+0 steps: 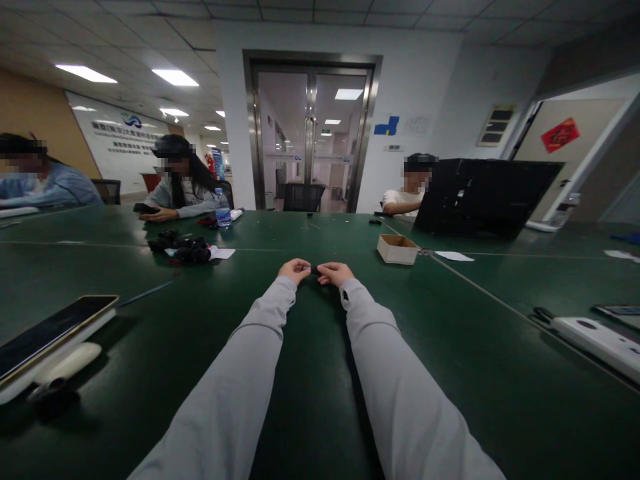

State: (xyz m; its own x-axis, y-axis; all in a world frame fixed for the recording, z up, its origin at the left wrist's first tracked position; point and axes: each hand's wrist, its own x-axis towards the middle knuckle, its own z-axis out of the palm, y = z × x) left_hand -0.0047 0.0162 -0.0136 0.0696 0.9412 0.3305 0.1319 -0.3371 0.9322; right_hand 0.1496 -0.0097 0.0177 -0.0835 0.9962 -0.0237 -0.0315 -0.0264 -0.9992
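Both arms reach forward in light grey sleeves over the green table (310,400). Between my fingertips is a small black object (314,269), too small to name. My left hand (294,270) pinches its left side, where a greyish bit shows at the fingertips. From the other side, my right hand (336,273) pinches the same object with thumb and fingers. The hands are close together, just above or resting on the tabletop; I cannot tell which.
An open cardboard box (397,251) stands right of my hands, with a large black monitor (485,197) behind it. Tangled black items (183,248) and a water bottle (223,210) are left. A phone (55,333) lies near left, a power strip (600,340) near right. Several people sit around.
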